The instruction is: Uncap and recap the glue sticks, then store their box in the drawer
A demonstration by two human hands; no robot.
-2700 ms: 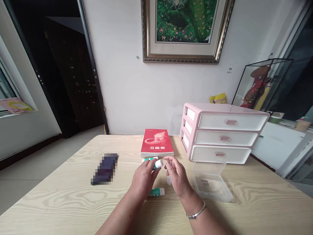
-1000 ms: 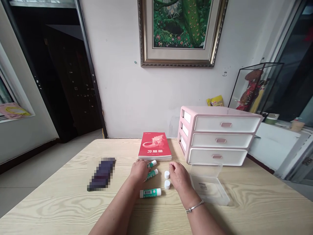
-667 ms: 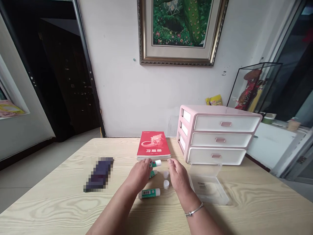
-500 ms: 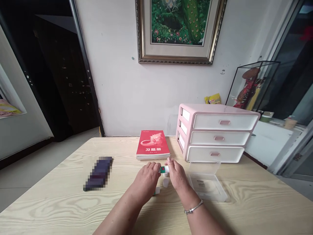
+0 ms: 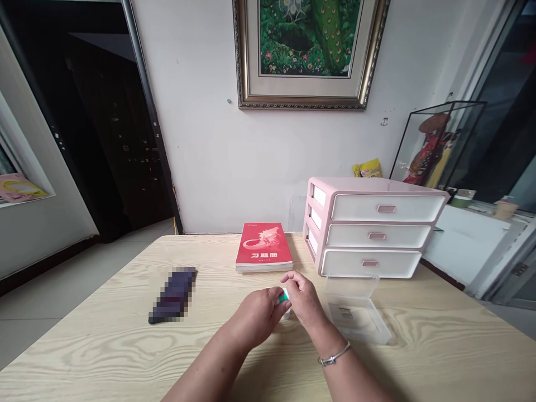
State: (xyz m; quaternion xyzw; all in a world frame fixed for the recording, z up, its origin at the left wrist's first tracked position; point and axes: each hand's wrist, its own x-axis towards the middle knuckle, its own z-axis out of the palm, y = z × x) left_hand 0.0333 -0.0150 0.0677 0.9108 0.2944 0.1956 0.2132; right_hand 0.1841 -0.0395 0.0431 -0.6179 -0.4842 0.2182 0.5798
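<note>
- The left hand (image 5: 259, 317) is in front of the red book (image 5: 264, 244), nearer the person, its fingers closed around a small tube (image 5: 283, 296).
- The tube is in front of the book, towards its right edge; only a short stretch of green and white shows between the two hands, the rest being covered by the left hand.
- The right hand (image 5: 305, 301) is in front of the book and a little to its right, fingers curled and narrow at the tube's exposed end. Whether it grips that end cannot be told.
- A small white piece (image 5: 287, 316) shows just beneath the tube, also in front of the book, partly hidden by the hands.
- A silver bracelet (image 5: 334, 355) circles the right wrist, well in front of the book and to its right.
- A clear plastic box (image 5: 379, 335) is to the right of the book and nearer the person, its lid (image 5: 352, 286) raised on the far side.
- The pink and white drawer unit (image 5: 379, 234) stands to the right of the book, all three drawers pushed in.
- A dark, blurred-out item (image 5: 172, 295) lies on the wooden surface (image 5: 104, 341), left of the book and nearer the person.
- A framed picture (image 5: 301, 102) hangs on the wall, above and behind the book.
</note>
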